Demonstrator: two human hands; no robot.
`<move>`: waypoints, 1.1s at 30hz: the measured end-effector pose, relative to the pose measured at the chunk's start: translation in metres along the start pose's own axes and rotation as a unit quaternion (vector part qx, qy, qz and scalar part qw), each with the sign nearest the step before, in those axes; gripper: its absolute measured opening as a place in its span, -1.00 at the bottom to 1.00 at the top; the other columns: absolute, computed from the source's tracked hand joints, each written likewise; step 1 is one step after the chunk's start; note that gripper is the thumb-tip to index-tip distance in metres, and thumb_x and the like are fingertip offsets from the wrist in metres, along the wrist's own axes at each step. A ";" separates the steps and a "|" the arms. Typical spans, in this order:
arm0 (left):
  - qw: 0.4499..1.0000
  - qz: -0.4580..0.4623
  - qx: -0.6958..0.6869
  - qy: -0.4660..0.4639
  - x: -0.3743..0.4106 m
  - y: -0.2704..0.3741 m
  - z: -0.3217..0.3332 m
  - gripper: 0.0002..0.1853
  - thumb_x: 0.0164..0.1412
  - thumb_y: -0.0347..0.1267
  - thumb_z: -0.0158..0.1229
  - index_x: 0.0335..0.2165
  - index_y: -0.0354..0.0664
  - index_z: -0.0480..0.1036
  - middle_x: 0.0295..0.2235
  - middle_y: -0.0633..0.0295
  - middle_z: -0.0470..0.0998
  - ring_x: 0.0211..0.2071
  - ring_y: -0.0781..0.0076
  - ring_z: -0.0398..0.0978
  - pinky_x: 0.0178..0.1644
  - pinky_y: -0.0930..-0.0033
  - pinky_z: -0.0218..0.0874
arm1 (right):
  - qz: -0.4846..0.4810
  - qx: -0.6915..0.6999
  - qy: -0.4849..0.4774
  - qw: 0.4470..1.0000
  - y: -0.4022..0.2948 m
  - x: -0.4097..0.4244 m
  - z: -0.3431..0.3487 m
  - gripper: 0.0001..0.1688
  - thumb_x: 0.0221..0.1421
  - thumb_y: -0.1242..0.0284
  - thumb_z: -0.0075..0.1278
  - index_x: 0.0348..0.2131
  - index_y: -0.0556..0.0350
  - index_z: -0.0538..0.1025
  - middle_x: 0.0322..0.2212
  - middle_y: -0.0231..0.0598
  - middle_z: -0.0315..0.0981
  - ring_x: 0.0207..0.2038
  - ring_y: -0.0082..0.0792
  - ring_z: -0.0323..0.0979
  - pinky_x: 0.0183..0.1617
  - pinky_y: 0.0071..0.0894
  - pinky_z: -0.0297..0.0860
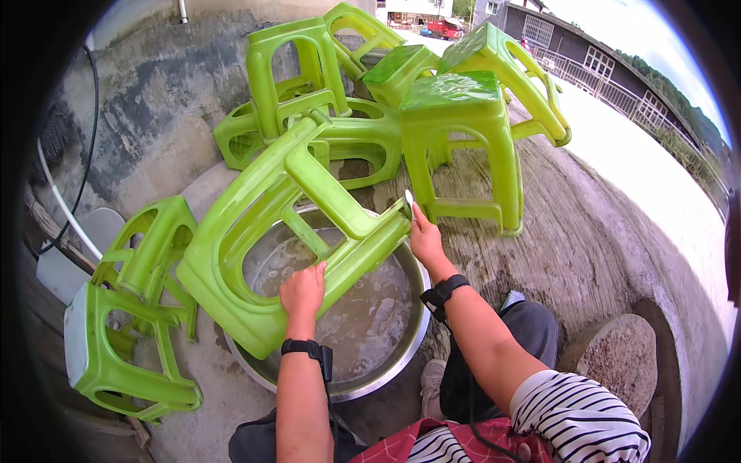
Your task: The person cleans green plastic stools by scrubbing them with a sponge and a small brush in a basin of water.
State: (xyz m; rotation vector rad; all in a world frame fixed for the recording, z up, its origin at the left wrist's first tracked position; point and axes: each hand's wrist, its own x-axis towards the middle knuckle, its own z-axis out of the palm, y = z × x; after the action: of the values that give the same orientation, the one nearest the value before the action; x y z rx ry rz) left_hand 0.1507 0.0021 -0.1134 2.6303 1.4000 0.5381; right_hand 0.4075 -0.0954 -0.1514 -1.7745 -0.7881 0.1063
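A green plastic stool (231,295) is held tilted on its side above a wide metal basin (418,324) of cloudy, sudsy water. My left hand (302,294) grips the stool's near leg, close to a crossbar. At the right, my right hand (425,236) is at the foot end of a leg, with a small whitish object (409,198) under its fingers; what that object is, I cannot tell. Part of the basin is hidden behind the stool.
Several green plastic stools (463,110) stand or lie beyond the basin, some with wet seats. More stools (130,347) lie at the left. A rough wall (168,116) with hoses rises at the back left. A round stone block (616,359) is at the lower right.
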 end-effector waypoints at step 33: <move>0.999 -0.031 -0.019 -0.012 0.000 -0.009 0.001 -0.48 0.20 -0.03 -0.15 -0.59 -0.16 0.53 -0.62 0.01 0.49 -0.55 0.01 0.47 -0.47 0.07 0.28 | 0.068 -0.151 -0.042 0.985 0.021 -0.039 -0.019 -0.55 0.13 0.44 -0.18 0.04 -0.16 0.33 -0.55 0.14 0.39 -0.45 0.05 0.42 -0.32 -0.13 0.32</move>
State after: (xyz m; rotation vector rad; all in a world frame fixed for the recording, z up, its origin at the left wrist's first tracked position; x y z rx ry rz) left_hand 0.1441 0.0070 -0.1167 2.5447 1.4449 0.5182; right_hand 0.3951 -0.1356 -0.1754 -2.1233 -0.7744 0.1593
